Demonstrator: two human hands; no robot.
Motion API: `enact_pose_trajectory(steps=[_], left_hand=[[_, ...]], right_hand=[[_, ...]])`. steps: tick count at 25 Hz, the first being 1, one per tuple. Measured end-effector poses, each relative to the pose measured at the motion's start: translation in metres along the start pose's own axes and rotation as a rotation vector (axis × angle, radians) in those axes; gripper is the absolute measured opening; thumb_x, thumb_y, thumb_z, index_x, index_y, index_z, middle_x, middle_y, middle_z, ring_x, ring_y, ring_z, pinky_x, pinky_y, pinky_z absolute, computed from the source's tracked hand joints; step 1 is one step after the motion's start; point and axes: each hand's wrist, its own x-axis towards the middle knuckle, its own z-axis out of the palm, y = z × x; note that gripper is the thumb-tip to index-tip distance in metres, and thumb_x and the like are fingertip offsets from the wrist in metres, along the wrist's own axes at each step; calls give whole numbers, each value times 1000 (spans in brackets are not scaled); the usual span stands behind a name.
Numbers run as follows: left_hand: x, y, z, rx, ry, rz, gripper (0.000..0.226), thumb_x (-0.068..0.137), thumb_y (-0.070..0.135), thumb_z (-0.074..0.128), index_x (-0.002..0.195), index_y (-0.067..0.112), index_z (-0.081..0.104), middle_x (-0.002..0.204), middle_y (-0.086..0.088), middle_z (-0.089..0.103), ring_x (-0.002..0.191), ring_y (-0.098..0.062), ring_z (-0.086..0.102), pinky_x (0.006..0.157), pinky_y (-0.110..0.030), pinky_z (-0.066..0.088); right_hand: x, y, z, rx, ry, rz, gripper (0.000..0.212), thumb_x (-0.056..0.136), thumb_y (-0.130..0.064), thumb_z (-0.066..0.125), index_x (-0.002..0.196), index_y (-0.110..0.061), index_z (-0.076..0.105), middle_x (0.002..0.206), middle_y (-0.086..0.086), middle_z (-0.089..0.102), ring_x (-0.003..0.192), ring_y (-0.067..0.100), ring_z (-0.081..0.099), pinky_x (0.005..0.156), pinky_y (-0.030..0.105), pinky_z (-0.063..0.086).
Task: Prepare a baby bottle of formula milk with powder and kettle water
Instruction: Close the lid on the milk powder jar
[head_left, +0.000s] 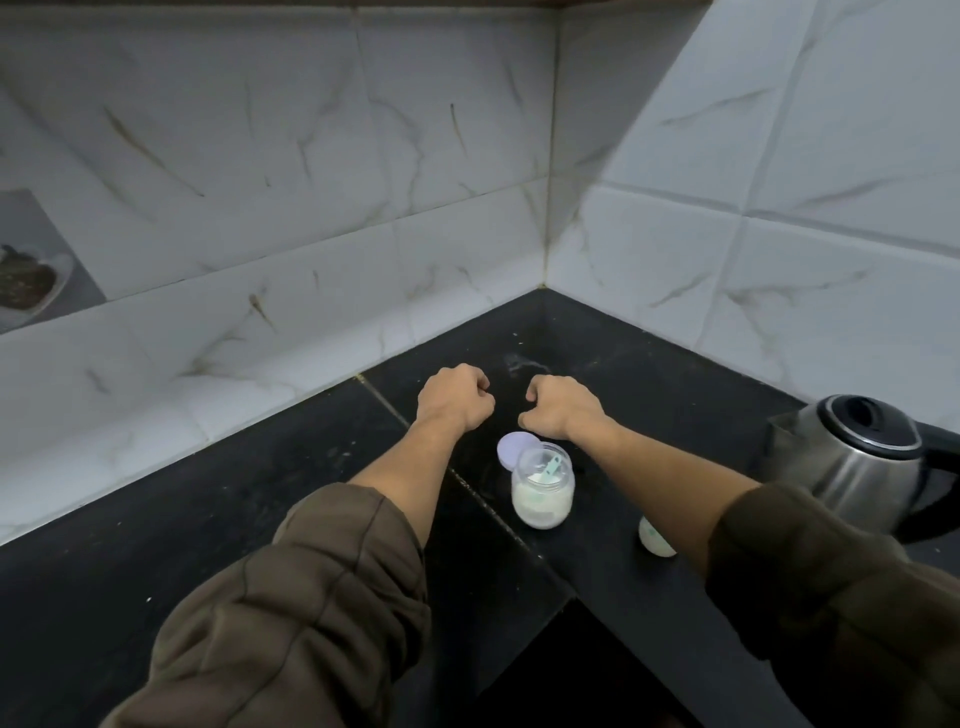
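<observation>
Hovering clenched and empty, both hands (454, 395) (558, 405) sit just beyond the open powder jar (543, 488).

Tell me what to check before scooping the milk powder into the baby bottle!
1. Powder jar open: ok, its purple lid lies behind it on the counter.
2. Scoop ready: ok, it stands inside the jar.
3. Hands free: ok, left hand and right hand are curled into fists, holding nothing.
4. Baby bottle open: cannot tell, the right arm hides most of it.
5. Kettle within reach: ok, it sits on the right with its lid shut.
6. Water inside the kettle: cannot tell.
</observation>
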Motion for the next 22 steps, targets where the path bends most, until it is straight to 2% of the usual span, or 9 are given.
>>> enact_pose_trajectory(steps=[5, 11, 16, 18, 22], left_hand=[[21, -21, 5, -13, -18, -16, 34, 92, 23, 61, 124, 26, 73, 115, 2, 75, 108, -23, 68, 94, -37, 55], [41, -31, 20, -18, -71, -17, 33, 92, 25, 61, 123, 27, 73, 115, 3, 76, 108, -21, 69, 98, -38, 55], [53, -43, 26, -13, -92, -69, 33, 93, 23, 61, 124, 27, 73, 116, 3, 75, 109, -21, 69, 99, -38, 55], [56, -48, 28, -17, -105, -90, 34, 93, 23, 61, 125, 26, 72, 118, 3, 75, 110, -22, 69, 100, -39, 55], [56, -49, 31, -10, -122, -107, 33, 94, 24, 62, 125, 27, 72, 119, 3, 74, 110, -21, 68, 100, -40, 56]], right_hand=[[33, -11, 27, -81, -119, 43, 50, 86, -33, 73, 132, -17, 61, 124, 5, 64, 107, 25, 65, 86, 38, 58], [67, -9, 44, -152, -331, 105, 83, 79, -52, 83, 144, -15, 47, 136, 9, 57, 120, 30, 60, 95, 43, 57], [81, -11, 60, -271, -422, 139, 100, 74, -55, 89, 152, -13, 42, 150, 14, 44, 129, 37, 56, 96, 47, 55], [87, -10, 68, -289, -422, 143, 98, 74, -52, 91, 151, -13, 44, 150, 15, 45, 129, 38, 56, 97, 47, 55], [91, -8, 76, -301, -446, 121, 81, 75, -44, 91, 140, -12, 56, 123, 10, 61, 112, 33, 63, 86, 43, 55]])
